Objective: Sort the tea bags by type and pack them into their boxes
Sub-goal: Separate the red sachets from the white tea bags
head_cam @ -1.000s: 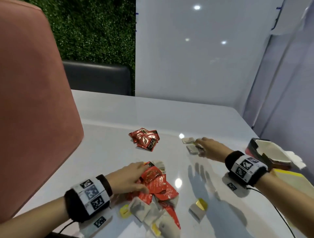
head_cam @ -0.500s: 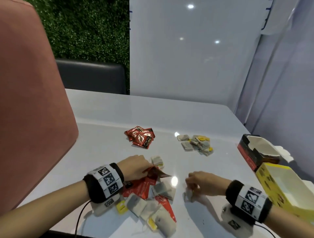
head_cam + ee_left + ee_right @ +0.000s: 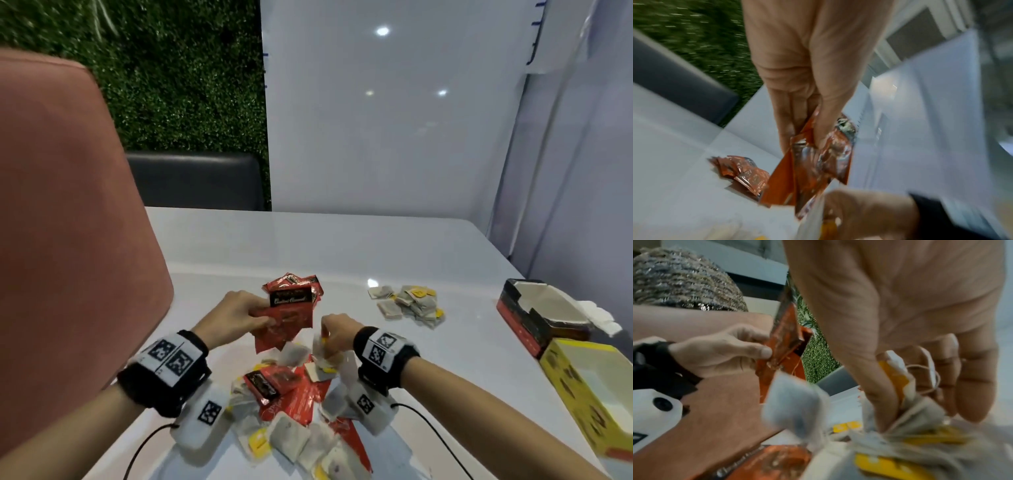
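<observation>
The left hand (image 3: 236, 317) held several red foil sachets (image 3: 286, 323) and the right hand (image 3: 337, 330) pinched paper tea bags (image 3: 320, 346) above the mixed pile (image 3: 294, 414). Around them lay the glossy white table (image 3: 239, 246), with a red-black box (image 3: 534, 317) and yellow box (image 3: 589, 387) at its right edge. Behind stood a green hedge wall (image 3: 178, 85) and white panel (image 3: 394, 137).

bare table (image 3: 239, 260) beyond sorted piles – boxes (image 3: 534, 318) block right edge, chair (image 3: 68, 222) left
</observation>
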Tool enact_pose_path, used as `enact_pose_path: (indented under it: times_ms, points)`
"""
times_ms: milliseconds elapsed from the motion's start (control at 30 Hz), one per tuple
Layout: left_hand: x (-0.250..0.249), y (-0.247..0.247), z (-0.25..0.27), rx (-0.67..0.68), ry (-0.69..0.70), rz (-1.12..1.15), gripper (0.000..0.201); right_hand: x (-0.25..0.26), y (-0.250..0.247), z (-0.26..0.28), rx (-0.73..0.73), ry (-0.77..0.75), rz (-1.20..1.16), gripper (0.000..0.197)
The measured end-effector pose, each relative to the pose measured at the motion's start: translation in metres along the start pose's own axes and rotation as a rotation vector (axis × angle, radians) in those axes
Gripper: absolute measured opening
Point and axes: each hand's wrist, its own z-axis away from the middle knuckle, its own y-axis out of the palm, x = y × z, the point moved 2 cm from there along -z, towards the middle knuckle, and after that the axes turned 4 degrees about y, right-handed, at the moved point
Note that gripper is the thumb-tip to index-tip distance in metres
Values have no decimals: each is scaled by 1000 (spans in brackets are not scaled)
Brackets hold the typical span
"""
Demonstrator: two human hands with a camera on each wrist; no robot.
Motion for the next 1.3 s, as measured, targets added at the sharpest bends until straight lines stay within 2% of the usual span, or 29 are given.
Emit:
enact_pose_path:
  times_ms: [100,233,367,500,567,700,800,867,900,1000,1067,1100,1200,1267,1300]
  points:
    - [15,-8,-9,42,-164,198,20,-2,-1,0,4,2,-47,27]
    - [19,-6,-17,64,-219,321,17,-17,-5,5,-5,-3,-188,19]
    - [28,-2,-29,23,-305,493,19,-52,-15,16,56,46,-500,27]
    - [41,-4,-65,-25,-352,592,12,-99,-47,40,18,25,-865,27]
    - [48,-2,-89,-28,-391,614,7,-125,-68,47,-37,23,-932,25]
    - [72,9,-137,-16,-495,549,8,-167,-106,41,-189,129,-886,24]
    - [94,20,-166,-14,-505,402,9,-183,-128,21,-303,188,-851,27]
    - [97,22,-175,-4,-495,302,6,-188,-136,4,-387,229,-725,30]
    - [95,23,-175,20,-500,230,11,-191,-138,-4,-423,257,-639,30]
    - [87,12,-165,100,-485,-56,64,-189,-132,-22,-463,318,-437,27]
    - [76,0,-147,106,-409,-123,74,-183,-123,-25,-399,342,-312,18]
    - [69,-5,-135,141,-367,-139,71,-179,-119,-25,-357,361,-224,17]
    - [55,-12,-93,342,-258,-162,49,-164,-112,-19,-298,401,29,33]
    - [44,-10,-64,443,-234,-116,39,-145,-108,-8,-343,380,189,36]
    - [36,-8,-51,472,-224,-106,35,-133,-105,-1,-369,323,246,37]
